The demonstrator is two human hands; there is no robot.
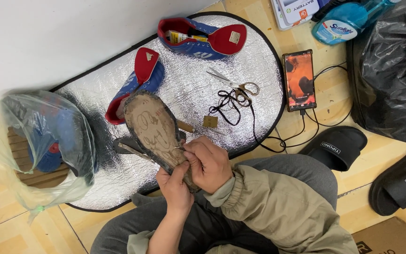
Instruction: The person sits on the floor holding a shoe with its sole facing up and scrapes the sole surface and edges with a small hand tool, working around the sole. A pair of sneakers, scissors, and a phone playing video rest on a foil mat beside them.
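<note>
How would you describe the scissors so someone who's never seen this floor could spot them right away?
Start at the shiny silver mat on the tiled floor. Near its right edge, below the blue and red shoe lying on its side, are the scissors. They are the only bright metal blades there, with a tangle of black cord at their handles.

beyond your work you have a silver foil mat [189,94] spread on the tiled floor [5,226]. on it lie a blue and red shoe [202,38] near the far edge, scissors [233,83] touching a tangle of black cord [226,106], and a small brown tag [210,122]. left of the mat sits a clear plastic bag [38,146]. to the right you see a phone [299,80] on a cable, two black slides [337,146], a black rubbish bag [393,70] and a blue spray bottle [348,21].
</note>
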